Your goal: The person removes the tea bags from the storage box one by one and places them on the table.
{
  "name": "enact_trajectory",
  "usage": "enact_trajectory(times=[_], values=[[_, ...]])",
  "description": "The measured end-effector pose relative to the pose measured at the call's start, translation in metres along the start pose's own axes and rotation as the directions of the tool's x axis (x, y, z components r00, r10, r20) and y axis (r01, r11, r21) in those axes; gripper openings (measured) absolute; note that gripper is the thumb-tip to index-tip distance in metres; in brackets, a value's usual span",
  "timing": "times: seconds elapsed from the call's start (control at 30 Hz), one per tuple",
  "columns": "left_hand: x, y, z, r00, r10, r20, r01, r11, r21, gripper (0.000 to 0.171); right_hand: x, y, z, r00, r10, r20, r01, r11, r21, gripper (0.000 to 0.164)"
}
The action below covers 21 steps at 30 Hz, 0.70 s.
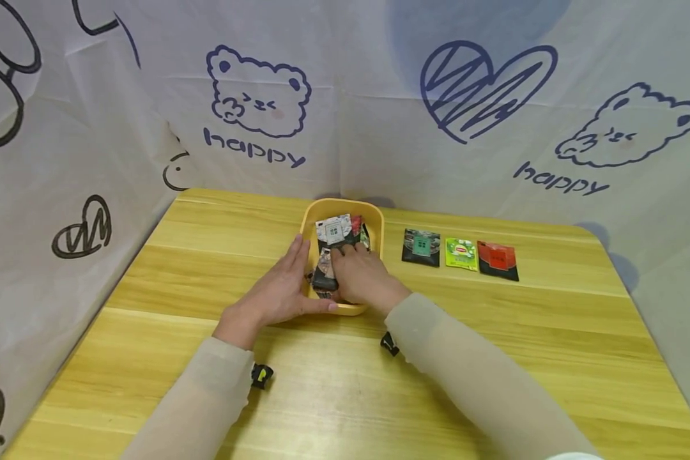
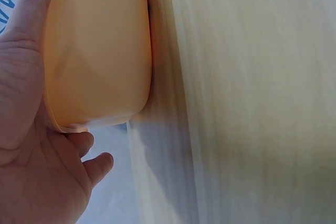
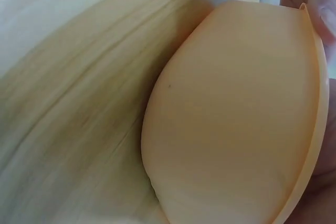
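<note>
A yellow plastic container (image 1: 377, 220) with rounded corners stands on the table and holds several tea packets, among them a black one with a white label (image 1: 334, 231). My left hand (image 1: 278, 287) spans its near left corner. Its straight fingers lie along the left wall and the thumb lies over the near rim. In the left wrist view that hand rests against the smooth outer wall. My right hand (image 1: 361, 271) reaches inside over the packets, fingers bent down beside a dark packet (image 1: 324, 271). Its fingertips are hidden, so I cannot tell whether they pinch a packet.
Right of the container, three packets lie in a row on the wooden table (image 1: 178, 287): a black one with a green label (image 1: 421, 248), a yellow-green one (image 1: 461, 253) and a red and black one (image 1: 498, 260). White cloth with drawings (image 1: 368, 128) hangs behind and beside the table.
</note>
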State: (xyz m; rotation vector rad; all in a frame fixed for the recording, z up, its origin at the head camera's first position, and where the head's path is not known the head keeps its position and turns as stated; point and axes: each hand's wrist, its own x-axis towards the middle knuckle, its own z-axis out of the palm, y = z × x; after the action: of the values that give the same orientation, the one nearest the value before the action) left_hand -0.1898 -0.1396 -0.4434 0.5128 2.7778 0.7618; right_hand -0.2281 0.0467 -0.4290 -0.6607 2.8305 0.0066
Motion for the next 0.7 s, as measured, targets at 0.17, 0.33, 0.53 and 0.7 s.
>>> enact_trajectory(times=[0.17, 0.33, 0.53, 0.7], values=[[0.0008, 0.0003, 0.0002, 1.000, -0.004, 0.002, 0.004, 1.000, -0.006, 0.143, 0.0013, -0.0010, -0.0001, 1.000, 0.025, -0.003, -0.025, 1.000, -0.001, 0.100], [0.0014, 0.0010, -0.0001, 1.000, -0.004, 0.003, 0.004, 1.000, -0.004, 0.142, 0.0029, -0.0036, 0.0011, 0.999, 0.047, -0.013, -0.046, 0.999, 0.019, 0.100], [0.0018, 0.0010, -0.0003, 1.000, -0.001, 0.005, 0.001, 1.000, -0.001, 0.143, 0.0037, -0.0056, 0.0016, 0.999, 0.048, -0.018, -0.048, 0.999, 0.009, 0.099], [0.0015, 0.0004, 0.0001, 1.000, 0.009, -0.014, -0.009, 1.000, -0.005, 0.144, 0.0027, -0.0054, 0.0023, 1.000, 0.014, -0.012, -0.015, 0.999, -0.048, 0.094]])
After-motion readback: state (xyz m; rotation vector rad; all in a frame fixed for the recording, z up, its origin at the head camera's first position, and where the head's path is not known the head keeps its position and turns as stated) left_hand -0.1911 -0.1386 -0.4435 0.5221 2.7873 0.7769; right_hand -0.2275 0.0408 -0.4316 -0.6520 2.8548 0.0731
